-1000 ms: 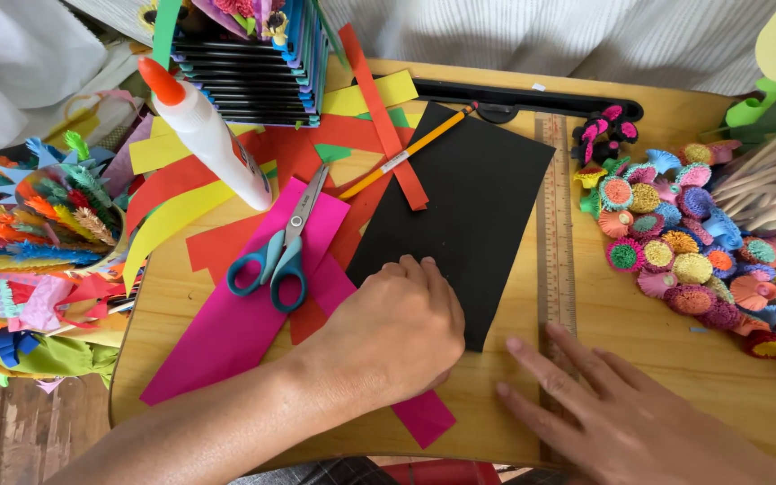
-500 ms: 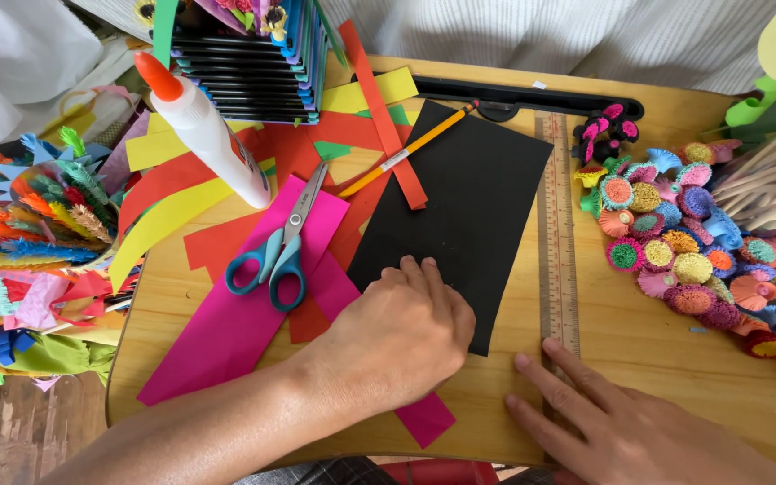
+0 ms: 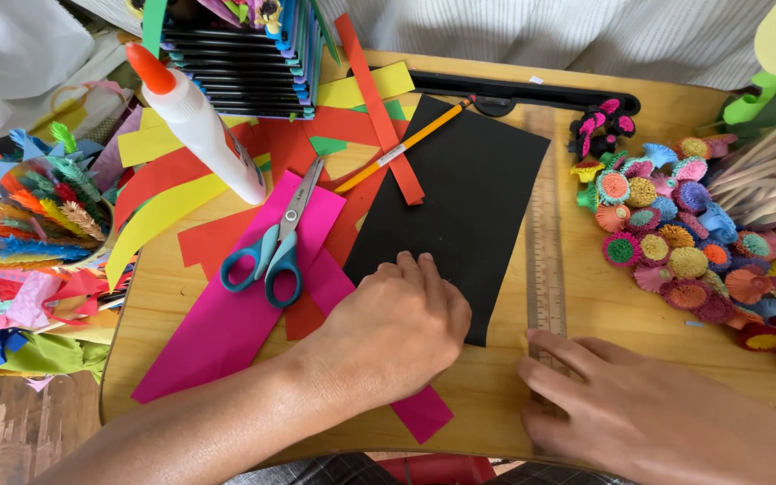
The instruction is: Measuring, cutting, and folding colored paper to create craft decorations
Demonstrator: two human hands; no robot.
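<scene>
Head view: left hand [image 3: 397,328] presses flat, fingers together, on the black paper sheet's [image 3: 469,189] near corner at mid-worktop [image 3: 586,314]; right hand [image 3: 639,413] lies open, fingertips spread on the wooden ruler's [image 3: 545,242] near end, gripping nothing.

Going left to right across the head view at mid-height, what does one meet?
Paper fringe pile → glue bottle → scissors → black sheet → ruler → paper flowers.
</scene>
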